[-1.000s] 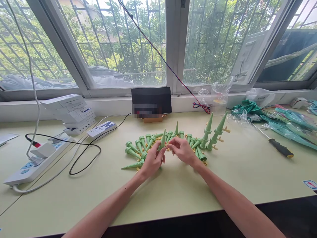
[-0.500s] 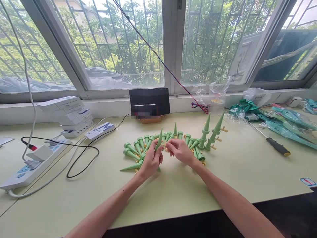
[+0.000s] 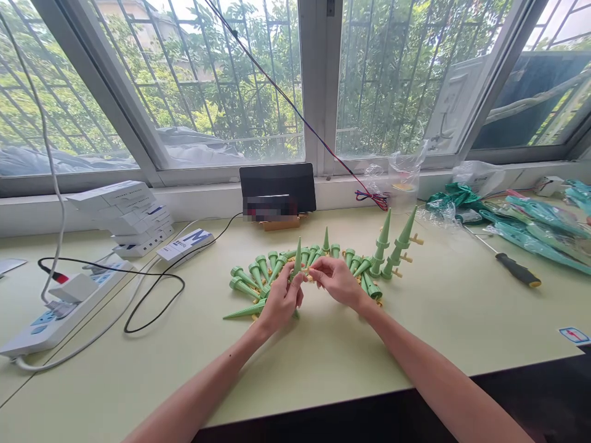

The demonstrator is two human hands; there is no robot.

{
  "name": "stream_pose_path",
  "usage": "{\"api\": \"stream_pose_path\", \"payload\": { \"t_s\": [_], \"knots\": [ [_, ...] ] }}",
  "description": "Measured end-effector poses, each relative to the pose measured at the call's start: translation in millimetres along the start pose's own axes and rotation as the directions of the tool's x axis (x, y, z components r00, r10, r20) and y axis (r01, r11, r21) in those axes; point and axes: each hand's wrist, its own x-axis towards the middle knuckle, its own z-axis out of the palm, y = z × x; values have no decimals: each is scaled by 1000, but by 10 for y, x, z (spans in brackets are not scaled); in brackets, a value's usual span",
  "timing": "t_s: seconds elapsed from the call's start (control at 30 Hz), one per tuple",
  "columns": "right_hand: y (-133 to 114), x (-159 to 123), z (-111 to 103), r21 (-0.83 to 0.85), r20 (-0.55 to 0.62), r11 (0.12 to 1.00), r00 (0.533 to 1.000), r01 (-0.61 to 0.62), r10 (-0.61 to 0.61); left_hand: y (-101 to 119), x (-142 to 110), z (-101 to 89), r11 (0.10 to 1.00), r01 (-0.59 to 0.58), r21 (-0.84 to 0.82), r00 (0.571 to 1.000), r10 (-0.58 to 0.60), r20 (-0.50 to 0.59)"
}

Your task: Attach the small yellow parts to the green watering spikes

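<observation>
My left hand (image 3: 285,294) is closed around a green plastic plant watering spike (image 3: 298,258), its tip pointing up. The fingers of my right hand (image 3: 335,280) pinch a small yellow valve (image 3: 306,271) at the side of that spike. Around both hands, several more green spikes (image 3: 259,271) with yellow valves lie in an arc on the table. One spike (image 3: 244,309) lies flat to the left of my left hand. Two stacks of nested spikes (image 3: 401,246) stand upright at the right, with yellow valves sticking out.
A screwdriver (image 3: 517,269) and bagged green parts (image 3: 540,231) lie at the right. A black tablet (image 3: 277,191) leans at the back. On the left are a power strip (image 3: 28,335), a black cable (image 3: 183,289), a small white box (image 3: 185,243) and stacked white boxes (image 3: 124,215).
The view has shifted slightly, so the table's contents sit a little further left. Both hands keep their grip on the spike and valve, with only small movements of the fingers.
</observation>
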Motion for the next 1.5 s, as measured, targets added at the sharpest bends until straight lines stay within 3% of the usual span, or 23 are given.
{"api": "stream_pose_path", "payload": {
  "t_s": [0.5,1.5],
  "knots": [
    [99,1,4,-14,20,1000,1000,16,-15,39,-30,-14,996,23,87,1000,-24,10],
    [45,-19,-8,-97,43,995,999,-7,12,73,-42,-26,986,4,165,999,-12,45]
  ]
}}
